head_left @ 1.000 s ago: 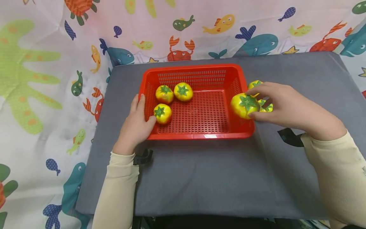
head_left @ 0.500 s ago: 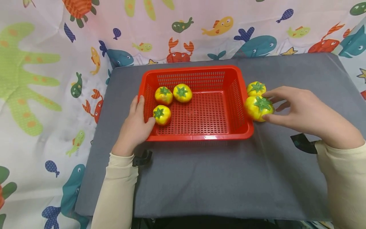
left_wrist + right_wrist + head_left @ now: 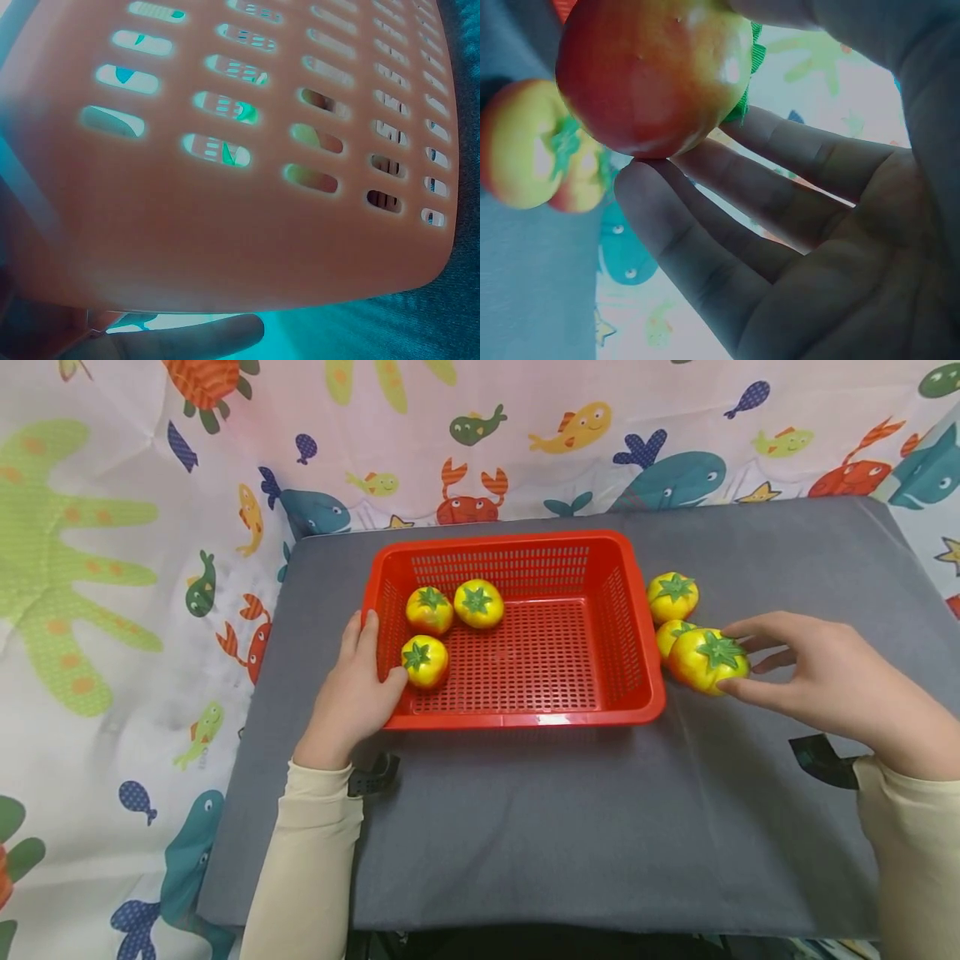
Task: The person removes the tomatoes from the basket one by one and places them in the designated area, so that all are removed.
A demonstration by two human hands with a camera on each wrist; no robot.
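Observation:
My left hand (image 3: 354,692) grips the left rim of a red plastic basket (image 3: 517,720), its thumb over the edge. In the left wrist view the slotted basket wall (image 3: 225,247) fills most of the picture, with one finger (image 3: 202,336) below it. Right of the basket, my right hand (image 3: 832,681) pinches a yellow-and-red tomato (image 3: 701,664) with a green leafy top between thumb and fingers. The right wrist view shows that tomato's red underside (image 3: 649,82) at the fingertips. Behind it, a second tomato (image 3: 669,633) is partly hidden; a third tomato (image 3: 672,597) lies farther back.
Inside the basket, toward its left end, sit three similar tomatoes (image 3: 427,662). The basket stands on a grey cloth-covered table (image 3: 540,827). A white curtain printed with sea animals (image 3: 525,460) hangs along the table's back and left sides.
My right hand has carried the tomato from over the basket's right rim to the right and toward me. The left hand keeps its hold on the basket, which stays in place.

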